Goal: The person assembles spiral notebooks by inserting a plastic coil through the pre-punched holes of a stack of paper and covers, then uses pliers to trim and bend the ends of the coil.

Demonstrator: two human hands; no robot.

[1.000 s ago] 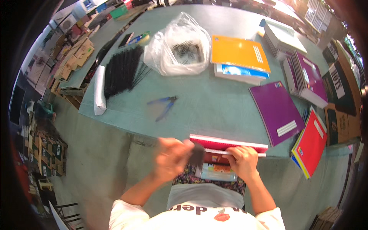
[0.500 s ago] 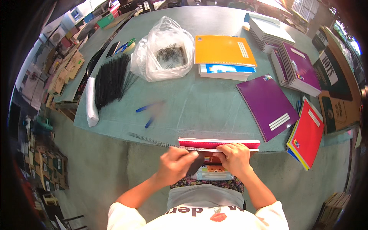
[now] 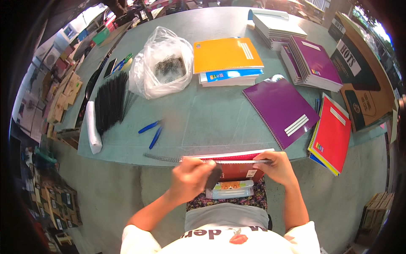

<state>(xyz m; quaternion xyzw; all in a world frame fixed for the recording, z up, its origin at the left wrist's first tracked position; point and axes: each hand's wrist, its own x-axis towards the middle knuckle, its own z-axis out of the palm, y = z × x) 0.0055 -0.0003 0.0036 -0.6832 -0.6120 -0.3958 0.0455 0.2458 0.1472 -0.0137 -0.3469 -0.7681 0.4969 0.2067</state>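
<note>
A red notebook (image 3: 237, 170) stands on its edge at the table's near side, its row of punched holes facing up. My right hand (image 3: 277, 167) grips the notebook's right end, thumb and fingers pinching the hole edge. At the opposite end my left hand (image 3: 190, 178) is closed and somewhat blurred, with a thin black spiral coil (image 3: 163, 158) running through it and sticking out to the left. A dark, flat piece (image 3: 214, 177) shows beside the left fingers; what it is I cannot tell. Blue-handled pliers (image 3: 154, 134) lie on the table, their tips blurred.
Black coils (image 3: 111, 103) lie in a bundle at left, beside a white roll (image 3: 93, 127). Beyond stands a plastic bag (image 3: 141, 80) holding cut coils. Orange (image 3: 224, 55), purple (image 3: 279, 111) and red notebooks (image 3: 332, 133) occupy the right, near a cardboard box (image 3: 366, 80). A clear packet (image 3: 230, 192) rests at my lap.
The view has shifted, so the table's things sit further left. My right hand has moved from mid-edge to the notebook's right end. Less of the coil sticks out left of my left hand.
</note>
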